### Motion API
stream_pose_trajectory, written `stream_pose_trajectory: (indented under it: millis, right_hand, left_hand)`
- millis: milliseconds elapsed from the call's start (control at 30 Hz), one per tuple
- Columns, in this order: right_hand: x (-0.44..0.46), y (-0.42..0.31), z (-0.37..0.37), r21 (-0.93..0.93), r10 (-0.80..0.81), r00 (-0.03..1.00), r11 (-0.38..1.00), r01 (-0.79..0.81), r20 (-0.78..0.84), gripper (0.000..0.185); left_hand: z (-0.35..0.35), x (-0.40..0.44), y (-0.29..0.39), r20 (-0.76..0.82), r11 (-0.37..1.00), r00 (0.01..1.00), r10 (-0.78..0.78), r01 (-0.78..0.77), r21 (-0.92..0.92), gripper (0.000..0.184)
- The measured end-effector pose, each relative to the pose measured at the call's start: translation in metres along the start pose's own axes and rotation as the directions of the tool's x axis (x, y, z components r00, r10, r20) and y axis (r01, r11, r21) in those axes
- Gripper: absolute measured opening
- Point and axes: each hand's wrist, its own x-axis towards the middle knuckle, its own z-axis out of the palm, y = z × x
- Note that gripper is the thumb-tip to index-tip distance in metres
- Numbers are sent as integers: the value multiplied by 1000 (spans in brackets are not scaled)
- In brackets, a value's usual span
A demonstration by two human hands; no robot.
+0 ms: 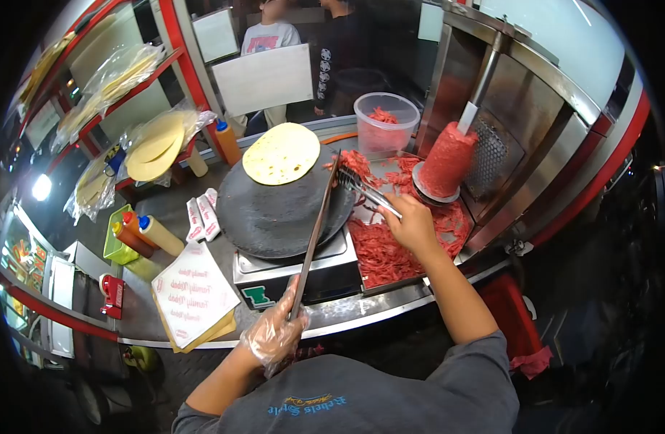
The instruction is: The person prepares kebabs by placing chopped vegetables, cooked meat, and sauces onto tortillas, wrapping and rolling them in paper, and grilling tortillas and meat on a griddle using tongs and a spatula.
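Observation:
My left hand [276,331], in a clear plastic glove, is closed round the handle of a long knife [319,224]. Its blade reaches up over the right side of a round black griddle [274,217]. My bare right hand [412,223] grips metal tongs [368,192], whose tips meet the upper part of the blade beside some red shredded meat [355,162]. A flatbread [282,153] lies on the back of the griddle. More shredded meat [390,249] fills the metal tray to the right, below a meat cone [448,163] on an upright spit.
A clear tub [387,123] holding meat stands behind the tray. Sauce bottles [159,235], wrapping papers [195,295] and small packets [202,215] lie to the left. Bagged flatbreads [159,145] rest on red shelves. Two people [271,36] stand beyond the counter.

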Motion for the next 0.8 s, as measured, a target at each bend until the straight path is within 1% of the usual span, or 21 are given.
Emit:
stream_pose_trajectory:
  millis: [67, 100, 133, 200, 233, 267, 300, 367, 433, 467, 533, 567, 633, 667, 700, 767, 800]
  right_hand:
    - [7, 18, -5, 84, 46, 998, 996, -41, -50, 30]
    - [10, 24, -8, 97, 84, 996, 992, -80, -36, 29]
    - [11, 30, -13, 111, 125, 992, 986, -122, -20, 29]
    - [7, 49, -12, 149, 209, 978, 967, -206, 0, 29]
    - [1, 51, -15, 125, 250, 968, 961, -246, -16, 29]
    - [-5, 48, -22, 99, 286, 958, 954, -282, -34, 30]
    - [-11, 43, -29, 73, 319, 946, 946, -315, -53, 30]
    - [-32, 15, -31, 200, 281, 953, 946, -255, -114, 38]
    - [-47, -20, -39, 212, 257, 961, 938, -274, 106, 43]
    - [-49, -19, -37, 180, 295, 951, 934, -308, 93, 44]
    - [-46, -11, -28, 121, 368, 927, 920, -374, 65, 46]
    - [-38, 8, -25, 40, 393, 916, 917, -397, 80, 47]
    - [-15, 30, -19, -65, 481, 861, 876, -477, 167, 43]
    - [-8, 40, -8, -129, 451, 876, 892, -434, 170, 41]
    - [-3, 44, 4, -192, 422, 889, 901, -389, 178, 39]
    - [6, 42, 15, -287, 408, 846, 903, -319, 343, 40]
    - [7, 41, 18, -326, 402, 816, 903, -279, 415, 40]
  left_hand:
    - [7, 18, 22, 8, 975, 998, -68, 68, -210, 81]
    - [11, 23, 30, 17, 945, 995, -102, 102, -310, 81]
    - [13, 25, 34, -21, 936, 994, -105, 92, -340, 82]
    - [11, 19, 44, -76, 941, 991, -112, 82, -327, 80]
    - [10, 12, 42, -100, 938, 988, -115, 75, -338, 80]
    - [9, 4, 36, -144, 950, 985, -96, 48, -308, 80]
    - [6, -3, 35, -127, 954, 989, -69, 28, -299, 81]
    - [12, -16, 22, -153, 951, 982, -112, 61, -302, 82]
    - [29, -23, 15, -143, 930, 977, -158, 98, -355, 84]
    - [36, -23, 11, -143, 911, 975, -171, 101, -400, 85]
    - [33, -23, 21, -143, 861, 979, -146, 54, -506, 88]
    - [32, -22, 26, -147, 827, 979, -138, 33, -562, 90]
    - [13, -13, 29, -284, 921, 956, -78, -40, -388, 89]
    - [-3, -9, 37, -284, 974, 955, -91, 26, -224, 85]
    - [-14, 1, 35, -367, 988, 924, -109, 60, -141, 83]
    - [-27, 10, 38, -391, 991, 913, -112, 76, -106, 80]
    - [-30, 5, 33, -378, 989, 914, -151, 141, -55, 80]
